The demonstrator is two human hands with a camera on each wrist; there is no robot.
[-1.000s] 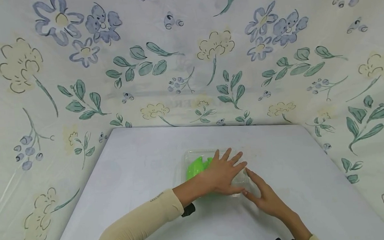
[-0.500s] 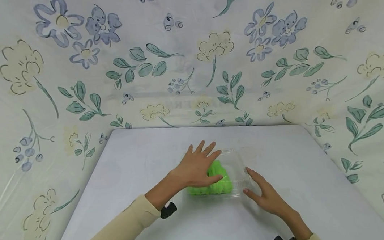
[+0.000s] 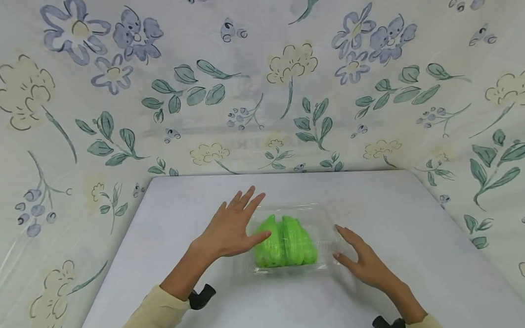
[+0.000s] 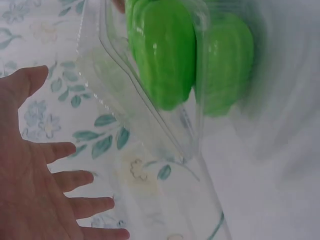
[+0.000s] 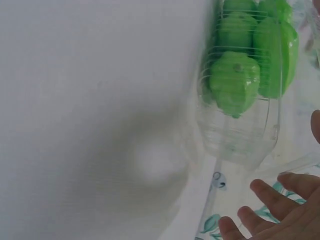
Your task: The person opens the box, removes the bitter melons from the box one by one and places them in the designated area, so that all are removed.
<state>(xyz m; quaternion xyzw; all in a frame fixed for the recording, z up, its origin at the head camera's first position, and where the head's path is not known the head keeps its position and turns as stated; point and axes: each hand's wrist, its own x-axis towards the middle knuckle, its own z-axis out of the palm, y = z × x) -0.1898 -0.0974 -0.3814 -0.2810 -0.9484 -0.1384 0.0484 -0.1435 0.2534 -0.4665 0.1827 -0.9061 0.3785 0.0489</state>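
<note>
A clear plastic clamshell container (image 3: 325, 222) rests on the table, holding several bright green, ribbed, pepper-like vegetables (image 3: 297, 244). In the left wrist view its clear lid (image 4: 117, 65) slants up from the rim beside a glossy green vegetable (image 4: 165, 55). My left hand (image 3: 230, 227) is spread out at the container's left side, thumb overlapping the left edge in the head view and nothing in its grasp. At the opposite side, my right hand (image 3: 363, 262) has its thumb and fingers held apart, fingertips right by the container's right edge. The right wrist view shows those fingers extended and loose.
The container stands mid-way on a white table (image 3: 193, 197). Behind and at both sides of the table hangs a floral curtain (image 3: 259, 100). Dark wrist mounts sit under the left wrist (image 3: 201, 297) and the right wrist (image 3: 388, 325).
My left hand has moved left, from over the container's right part to its left side, uncovering the green vegetables. The right hand has stayed by the right edge almost unmoved.
</note>
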